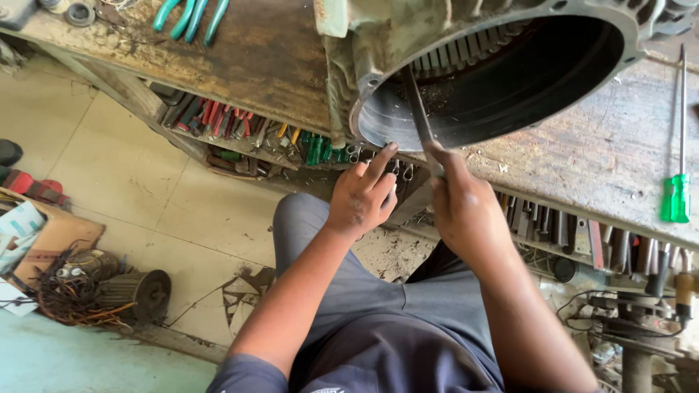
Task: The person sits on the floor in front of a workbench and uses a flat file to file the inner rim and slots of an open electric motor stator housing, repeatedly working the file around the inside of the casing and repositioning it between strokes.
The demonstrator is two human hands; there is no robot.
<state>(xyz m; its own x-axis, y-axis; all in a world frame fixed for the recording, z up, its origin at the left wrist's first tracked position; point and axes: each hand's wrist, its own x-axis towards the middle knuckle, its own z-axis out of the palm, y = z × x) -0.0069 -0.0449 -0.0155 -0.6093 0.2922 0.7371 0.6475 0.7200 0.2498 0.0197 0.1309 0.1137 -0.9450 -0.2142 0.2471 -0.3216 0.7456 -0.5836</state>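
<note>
Our hands work at the mouth of a motor housing (495, 73) in the upper centre of the frame.
Our right hand (462, 204) is closed around a thin metal blade (419, 113) reaching into the housing; our left hand (362, 196) is half open, forefinger touching the rim; a green-handled screwdriver (677, 196) lies at the right on the wooden bench (255, 58).

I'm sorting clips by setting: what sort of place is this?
Probably a motor repair workshop. A big motor housing lies on a worn wooden bench, hand tools fill the rack under it, and a tangle of copper wire sits on the floor.
</note>
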